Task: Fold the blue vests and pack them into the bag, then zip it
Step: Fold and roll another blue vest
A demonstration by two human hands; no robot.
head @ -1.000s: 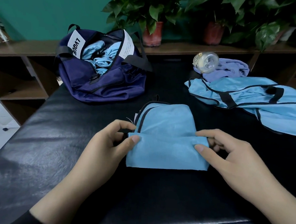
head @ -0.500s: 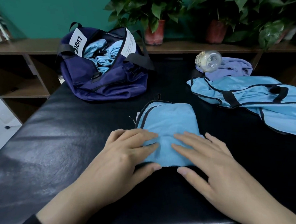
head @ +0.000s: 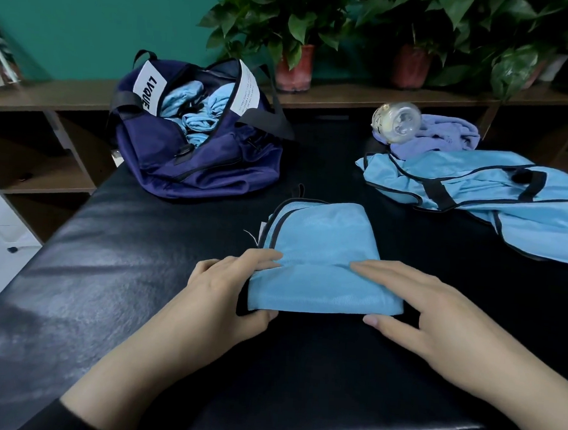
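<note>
The left hand (head: 224, 294) is gripping the left end of the folded blue vest (head: 322, 270), fingers on top and thumb curling under its near edge. The right hand (head: 435, 320) is lying flat, fingers straight, pressing the fold's right side. The vest is resting mid-table (head: 105, 287), near the open navy bag (head: 197, 143).

Light-blue folded fabric vest (head: 320, 250) with black trim; navy fabric duffel bag (head: 193, 156) bearing white labels; glossy black padded table (head: 106, 270); lilac cloth (head: 447, 135).
</note>
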